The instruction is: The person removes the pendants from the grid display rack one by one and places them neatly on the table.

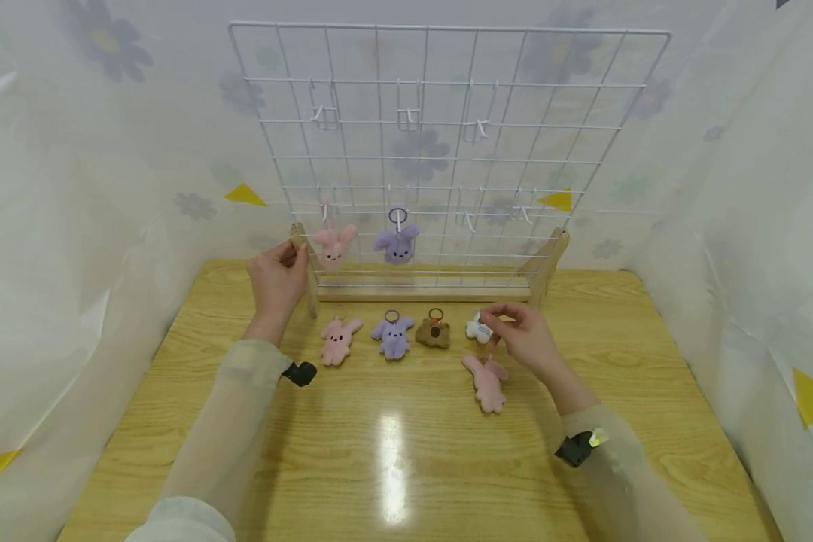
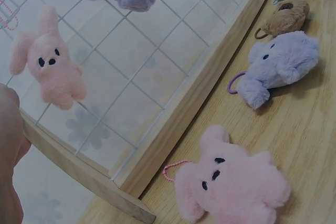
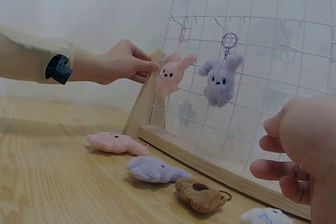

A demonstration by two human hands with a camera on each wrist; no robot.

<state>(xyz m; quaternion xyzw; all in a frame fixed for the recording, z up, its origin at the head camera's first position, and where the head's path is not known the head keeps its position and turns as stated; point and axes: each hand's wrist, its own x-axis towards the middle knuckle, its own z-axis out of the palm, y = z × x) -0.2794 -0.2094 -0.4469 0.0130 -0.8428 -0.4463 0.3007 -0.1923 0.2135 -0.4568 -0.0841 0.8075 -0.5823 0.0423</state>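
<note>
My left hand [image 1: 279,280] grips the top of the left wooden leg [image 3: 140,109] of a white wire grid rack. Beside it a pink plush bunny keychain [image 1: 335,247] and a purple one [image 1: 397,242] hang from hooks. My right hand [image 1: 523,339] hovers by a white plush keychain [image 1: 477,328], its fingertips overlapping it in the head view. In the right wrist view the fingers [image 3: 273,169] are loosely bent with nothing between them. Just below that hand, a second pink bunny [image 1: 488,385] lies on the table.
Along the rack's base lie a pink bunny [image 1: 339,342], a purple bunny [image 1: 394,336] and a brown plush keychain [image 1: 434,333]. Several bare white hooks [image 1: 477,129] sit on the wire grid [image 1: 447,158]. The wooden table [image 1: 312,459] runs up to a flowered curtain [image 1: 102,150].
</note>
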